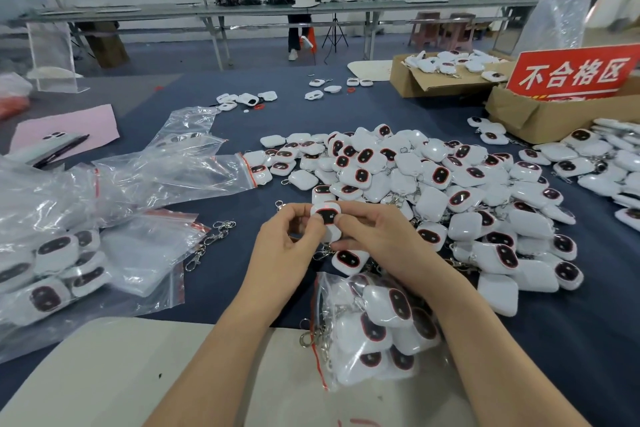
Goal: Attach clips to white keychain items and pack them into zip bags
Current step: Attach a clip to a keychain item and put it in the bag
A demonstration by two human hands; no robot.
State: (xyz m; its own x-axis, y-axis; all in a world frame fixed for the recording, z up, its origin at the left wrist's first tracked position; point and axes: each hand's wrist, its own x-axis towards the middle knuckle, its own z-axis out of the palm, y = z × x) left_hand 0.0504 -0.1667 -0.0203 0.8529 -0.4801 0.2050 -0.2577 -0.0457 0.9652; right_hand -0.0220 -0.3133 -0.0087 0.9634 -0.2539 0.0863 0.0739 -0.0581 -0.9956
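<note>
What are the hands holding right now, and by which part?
One white keychain item, dark face towards the camera: the left hand pinches its left edge, the right hand its right edge.

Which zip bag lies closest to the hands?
The stuffed zip bag just below the right hand, packed with white keychains; the other bags lie off to the left.

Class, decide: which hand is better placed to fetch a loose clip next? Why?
Left. Both hands hold the keychain item, but the loose clips lie nearer the left hand; the right hand would cross over.
</note>
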